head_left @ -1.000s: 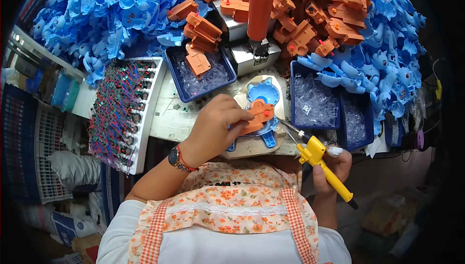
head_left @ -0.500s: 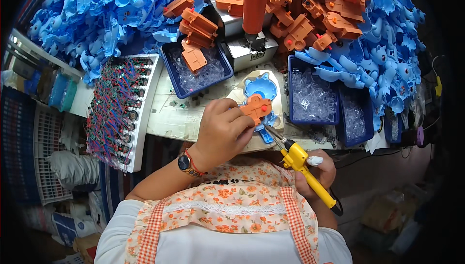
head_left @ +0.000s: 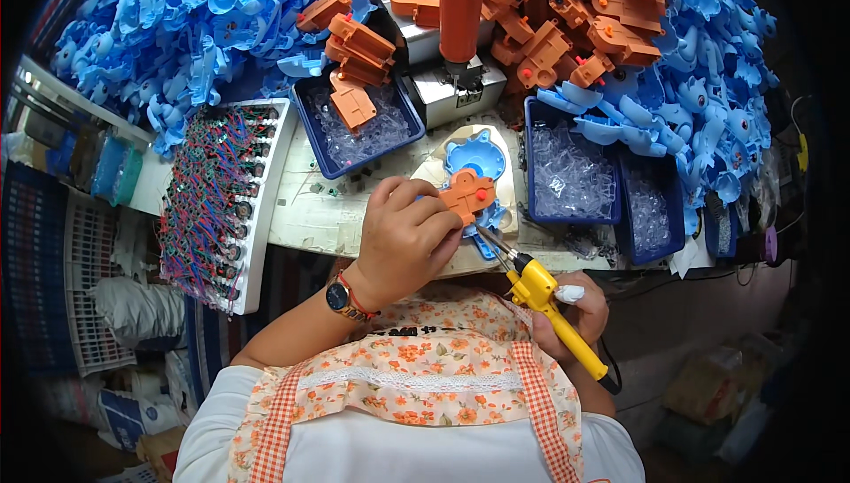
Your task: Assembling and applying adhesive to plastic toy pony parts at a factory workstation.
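My left hand (head_left: 405, 233) pinches an orange plastic housing (head_left: 468, 197) with a red knob, tilted over a blue plastic shell (head_left: 475, 157). The shell rests in a cream-coloured holder (head_left: 507, 184) on the workbench. In my right hand (head_left: 584, 313) is a yellow soldering gun (head_left: 537, 286), its fingers wrapped round the handle. The gun's metal tip points up and left at the lower edge of the orange housing; whether it touches is too small to tell. White tape or cloth covers one right-hand finger.
Blue bins with clear plastic pieces (head_left: 571, 173) (head_left: 376, 133) flank the holder. A white tray of wired parts (head_left: 258, 244) stands left. An orange electric screwdriver (head_left: 459, 18) hangs ahead. Blue shells (head_left: 159, 40) and orange housings (head_left: 620, 5) are heaped behind.
The soldering gun and my right hand have shifted slightly left. My left hand and the orange housing have barely moved.
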{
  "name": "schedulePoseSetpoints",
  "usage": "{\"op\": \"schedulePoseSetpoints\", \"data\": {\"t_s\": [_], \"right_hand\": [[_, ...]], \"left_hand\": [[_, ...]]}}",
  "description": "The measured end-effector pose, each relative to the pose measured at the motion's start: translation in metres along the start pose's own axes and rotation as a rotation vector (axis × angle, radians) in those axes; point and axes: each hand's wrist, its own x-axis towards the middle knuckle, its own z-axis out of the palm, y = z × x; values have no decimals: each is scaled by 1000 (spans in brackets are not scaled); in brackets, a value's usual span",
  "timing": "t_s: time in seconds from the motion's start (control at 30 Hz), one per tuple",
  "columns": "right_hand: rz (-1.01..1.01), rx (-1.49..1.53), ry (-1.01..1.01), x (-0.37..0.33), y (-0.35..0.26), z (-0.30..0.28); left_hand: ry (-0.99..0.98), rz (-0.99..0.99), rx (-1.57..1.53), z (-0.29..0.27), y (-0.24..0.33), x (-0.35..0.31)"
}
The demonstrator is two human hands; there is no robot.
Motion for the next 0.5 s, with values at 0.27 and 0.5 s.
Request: {"op": "schedulePoseSetpoints", "data": {"t_s": [0.27,0.5], "right_hand": [[21,-4,15,-1,-1,4],[31,-12,12,-3,-2,5]], "left_hand": [[-35,4,31,-1,1,0],[-71,14,81,-3,4,2]]}}
